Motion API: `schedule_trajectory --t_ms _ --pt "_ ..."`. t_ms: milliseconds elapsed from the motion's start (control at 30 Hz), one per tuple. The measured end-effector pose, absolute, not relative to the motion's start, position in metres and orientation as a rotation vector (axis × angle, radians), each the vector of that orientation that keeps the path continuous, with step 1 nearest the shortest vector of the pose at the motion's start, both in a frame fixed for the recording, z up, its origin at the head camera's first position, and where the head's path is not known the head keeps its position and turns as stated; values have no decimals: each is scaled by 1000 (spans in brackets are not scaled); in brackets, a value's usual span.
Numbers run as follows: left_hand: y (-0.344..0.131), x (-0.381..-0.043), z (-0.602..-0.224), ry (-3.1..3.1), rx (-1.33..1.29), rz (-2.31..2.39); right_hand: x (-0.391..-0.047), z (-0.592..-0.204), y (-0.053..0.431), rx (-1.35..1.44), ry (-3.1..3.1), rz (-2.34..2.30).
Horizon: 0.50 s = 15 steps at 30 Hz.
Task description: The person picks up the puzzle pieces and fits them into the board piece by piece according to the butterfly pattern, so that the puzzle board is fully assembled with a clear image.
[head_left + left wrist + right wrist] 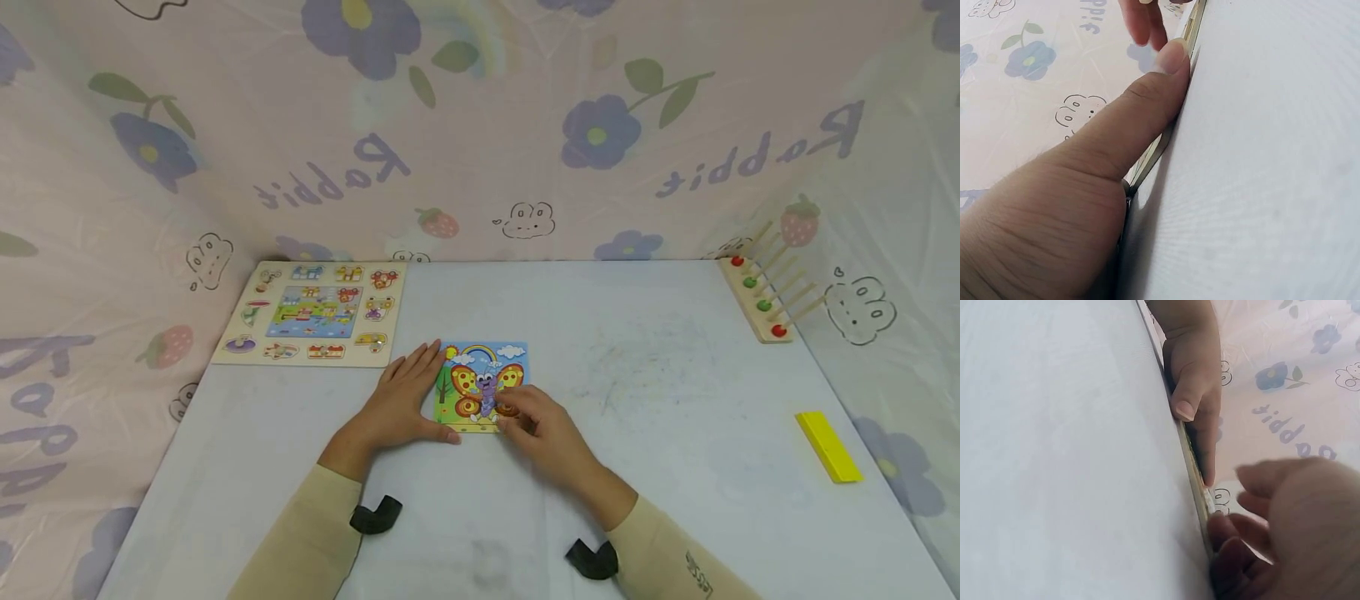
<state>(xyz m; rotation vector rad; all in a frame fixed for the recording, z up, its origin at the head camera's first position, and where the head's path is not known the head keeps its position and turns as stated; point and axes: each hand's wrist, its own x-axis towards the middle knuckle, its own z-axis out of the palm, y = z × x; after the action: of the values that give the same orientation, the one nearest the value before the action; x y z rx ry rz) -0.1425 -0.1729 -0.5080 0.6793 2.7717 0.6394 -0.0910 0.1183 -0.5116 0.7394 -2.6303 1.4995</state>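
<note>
A small square butterfly puzzle (486,379) lies flat on the table, with a purple butterfly, a rainbow and a tree on it. Along its left side my left hand (408,400) rests with straight fingers, the thumb on the lower edge. My right hand (551,437) bends its fingers over the lower right part, where thumb and forefinger pinch the puzzle. These fingers cover the right wing's lower end. From the right wrist, the board's thin edge (1192,478) appears side-on, close to the right fingertips (1222,528). The left thumb (1147,103) lies against the board in the left wrist view.
A wooden picture board (315,354) with vehicle shapes lies at the back left of the white table (660,500). At the back right stands a wooden peg rack (753,304) with red and green beads. A yellow block (828,447) lies near the right edge.
</note>
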Motion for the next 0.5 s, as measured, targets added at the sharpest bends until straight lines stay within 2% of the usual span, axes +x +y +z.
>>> schedule_trajectory --t_ms 200,500 --pt "-173 -143 -507 2771 681 649 -86 -507 116 1010 -2792 1081" --pt "-173 -143 -504 2761 677 659 -85 -505 113 1044 -2867 961"
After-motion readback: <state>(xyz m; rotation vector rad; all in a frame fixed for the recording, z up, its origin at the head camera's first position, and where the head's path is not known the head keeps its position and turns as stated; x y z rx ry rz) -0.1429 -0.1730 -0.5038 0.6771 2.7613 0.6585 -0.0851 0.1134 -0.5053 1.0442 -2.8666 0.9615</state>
